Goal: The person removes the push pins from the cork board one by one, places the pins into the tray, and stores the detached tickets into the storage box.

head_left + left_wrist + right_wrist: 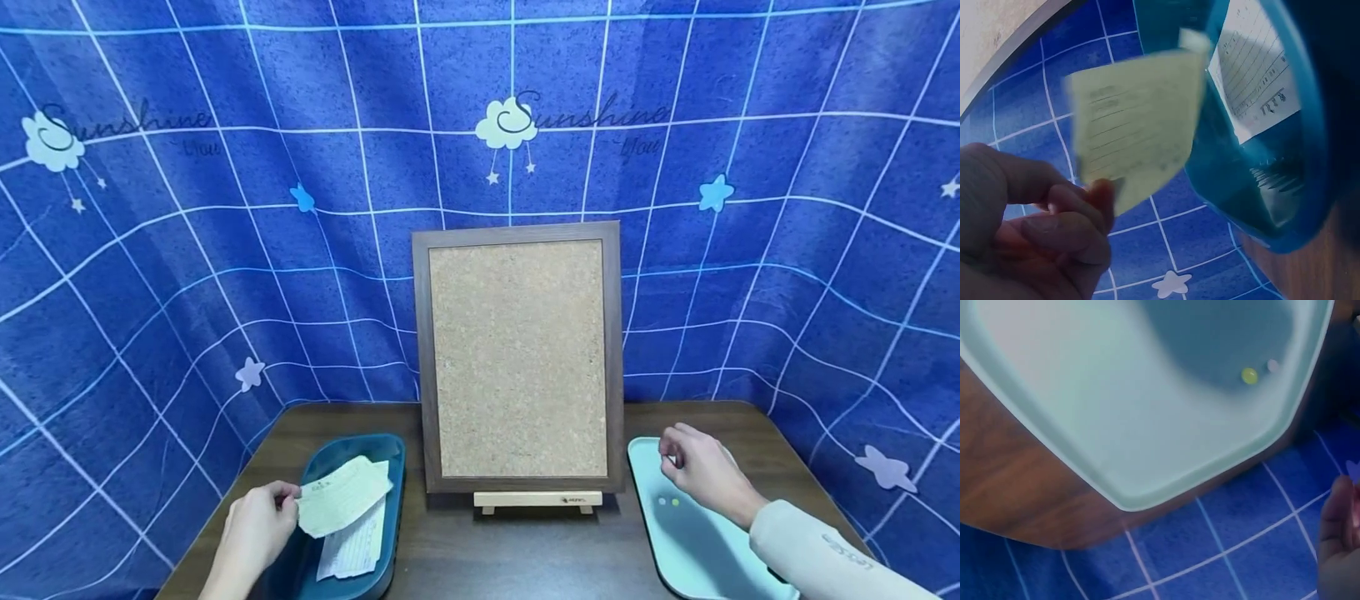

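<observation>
A pale yellow note sheet (345, 497) with ruled lines is pinched at its edge by my left hand (257, 523), over the dark teal bin (397, 500). Another paper, a white lined sheet (354, 542), lies in the bin beneath it. Over the mint tray (645, 458) my right hand (703, 468) is held with thumb and fingers curled together. A small purple piece (1352, 470) shows at those fingertips, mostly cut off by the right wrist view's edge. Two small round pieces lie on the tray, one yellow (1249, 375) and one white (1273, 365).
A framed corkboard (521, 358) stands upright between the bin and the tray, on a pale wooden stand (536, 499). The dark wooden table (465, 558) reaches back to a blue gridded curtain (360, 192), which closes in the rear and both sides.
</observation>
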`<state>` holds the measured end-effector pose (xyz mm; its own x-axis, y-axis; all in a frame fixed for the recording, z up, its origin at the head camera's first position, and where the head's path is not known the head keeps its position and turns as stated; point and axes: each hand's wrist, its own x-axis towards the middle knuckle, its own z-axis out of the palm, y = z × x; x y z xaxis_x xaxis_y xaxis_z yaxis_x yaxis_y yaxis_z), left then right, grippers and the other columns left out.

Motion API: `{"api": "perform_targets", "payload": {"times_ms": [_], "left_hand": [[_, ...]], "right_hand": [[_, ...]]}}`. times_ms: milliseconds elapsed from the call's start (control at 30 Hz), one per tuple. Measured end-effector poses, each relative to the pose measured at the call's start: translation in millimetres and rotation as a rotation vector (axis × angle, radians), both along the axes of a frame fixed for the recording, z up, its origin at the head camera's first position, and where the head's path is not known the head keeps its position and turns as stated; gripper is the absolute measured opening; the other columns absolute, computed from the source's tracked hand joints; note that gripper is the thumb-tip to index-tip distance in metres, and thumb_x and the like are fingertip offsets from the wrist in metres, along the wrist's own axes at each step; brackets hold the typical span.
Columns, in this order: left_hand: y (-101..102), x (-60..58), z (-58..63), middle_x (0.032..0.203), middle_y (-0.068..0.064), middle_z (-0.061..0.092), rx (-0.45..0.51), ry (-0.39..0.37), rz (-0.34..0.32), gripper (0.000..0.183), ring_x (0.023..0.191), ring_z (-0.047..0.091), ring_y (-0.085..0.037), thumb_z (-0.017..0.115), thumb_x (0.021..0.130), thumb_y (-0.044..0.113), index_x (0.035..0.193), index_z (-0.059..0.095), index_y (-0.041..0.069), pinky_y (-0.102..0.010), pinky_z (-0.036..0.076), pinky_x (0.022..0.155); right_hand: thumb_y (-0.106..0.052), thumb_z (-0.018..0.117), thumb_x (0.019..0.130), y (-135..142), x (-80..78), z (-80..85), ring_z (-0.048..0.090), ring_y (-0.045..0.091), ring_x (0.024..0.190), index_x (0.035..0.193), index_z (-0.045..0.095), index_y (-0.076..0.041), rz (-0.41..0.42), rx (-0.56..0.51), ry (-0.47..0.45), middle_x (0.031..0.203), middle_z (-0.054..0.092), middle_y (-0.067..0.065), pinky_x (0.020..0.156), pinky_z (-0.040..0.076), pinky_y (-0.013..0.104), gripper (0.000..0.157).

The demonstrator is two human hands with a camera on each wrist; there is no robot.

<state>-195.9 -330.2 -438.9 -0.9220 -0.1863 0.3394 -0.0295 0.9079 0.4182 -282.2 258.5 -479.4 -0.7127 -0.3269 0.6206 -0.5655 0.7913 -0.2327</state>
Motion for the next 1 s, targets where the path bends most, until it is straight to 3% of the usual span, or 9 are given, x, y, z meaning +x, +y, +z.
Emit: {"api": "perform_targets", "payload": {"times_ms": [133,367,533,767,867,1000], "left_hand": [[-0.3,3.5,-4.9,0.076,-0.005,0.065,-0.014,-0.099,-0.024,0.016,0.064,0.056,-0.025,0.059,0.078,0.006,0.087,0.072,0.006,-0.048,0.043,0.062],[8.1,4.9,-20.5,0.071,0.000,0.063,-0.042,-0.179,-0.101,0.005,0.062,0.055,-0.017,0.066,0.076,0.008,0.074,0.070,0.012,-0.042,0.045,0.061],[11.6,4.3,-22.0,0.072,0.001,0.063,-0.026,-0.294,-0.137,0.002,0.064,0.054,-0.014,0.070,0.075,0.008,0.076,0.070,0.010,-0.039,0.047,0.063],[11.2,1.0,-13.6,0.084,-0.011,0.066,-0.047,-0.437,-0.101,0.014,0.074,0.061,-0.025,0.062,0.083,0.016,0.087,0.071,0.006,-0.049,0.046,0.067],[12.6,0.6,-4.9,0.080,-0.011,0.063,-0.065,-0.489,-0.068,0.018,0.070,0.057,-0.028,0.057,0.087,0.020,0.085,0.069,0.008,-0.048,0.044,0.061],[18.3,1.9,10.7,0.076,-0.011,0.058,-0.116,-0.496,-0.011,0.017,0.065,0.054,-0.030,0.051,0.087,0.021,0.078,0.063,0.013,-0.047,0.040,0.054]], "right_hand": [[0.003,0.074,0.059,6.1,1.0,-12.0,0.039,0.000,0.056,0.068,0.051,-0.020,-0.009,0.016,-0.103,0.064,0.043,-0.011,0.049,0.035,0.023,0.033],[0.005,0.070,0.063,15.1,2.8,-34.9,0.037,0.002,0.054,0.066,0.051,-0.017,-0.020,0.006,-0.305,0.060,0.041,-0.012,0.049,0.033,0.024,0.030],[0.007,0.069,0.064,17.0,5.8,-41.4,0.037,0.003,0.053,0.066,0.052,-0.016,-0.032,0.009,-0.334,0.059,0.040,-0.012,0.048,0.033,0.024,0.028],[0.007,0.066,0.064,18.7,8.8,-51.2,0.038,0.001,0.055,0.066,0.053,-0.016,-0.012,0.003,-0.376,0.060,0.043,-0.012,0.050,0.035,0.024,0.027],[0.007,0.067,0.065,17.9,9.6,-54.1,0.040,0.002,0.056,0.066,0.054,-0.016,-0.016,0.001,-0.385,0.061,0.045,-0.010,0.051,0.036,0.024,0.026],[0.006,0.069,0.065,13.0,9.6,-52.2,0.041,0.002,0.058,0.067,0.055,-0.016,-0.043,0.006,-0.314,0.064,0.045,-0.010,0.052,0.038,0.025,0.026]]}}
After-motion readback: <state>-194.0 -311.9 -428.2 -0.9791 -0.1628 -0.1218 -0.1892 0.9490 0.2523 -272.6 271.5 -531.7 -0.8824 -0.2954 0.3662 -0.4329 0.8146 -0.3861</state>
